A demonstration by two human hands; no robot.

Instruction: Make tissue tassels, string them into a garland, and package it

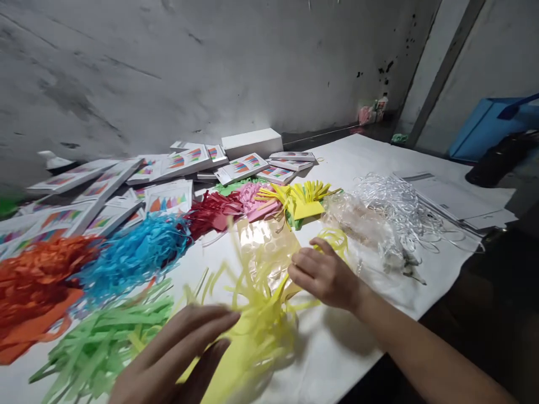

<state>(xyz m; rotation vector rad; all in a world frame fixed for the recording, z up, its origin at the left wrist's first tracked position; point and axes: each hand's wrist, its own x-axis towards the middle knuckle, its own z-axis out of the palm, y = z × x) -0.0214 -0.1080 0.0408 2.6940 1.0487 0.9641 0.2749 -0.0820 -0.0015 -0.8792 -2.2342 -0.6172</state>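
Yellow fringe (pixel 256 314) lay low in the centre of the frame on the white table (pixel 337 359), between the two hands, its blurred strips fanning up and left while its uncut band ran down toward the bottom edge, so its long axis stood roughly upright in the frame. Fingers spread, the left hand (pixel 177 359) lay flat against the lower left side of the fringe; the right hand (pixel 326 275), fingers loosely curled, pressed on a clear bag (pixel 269 247) just above it. Green fringe (pixel 101 348) lay at the lower left.
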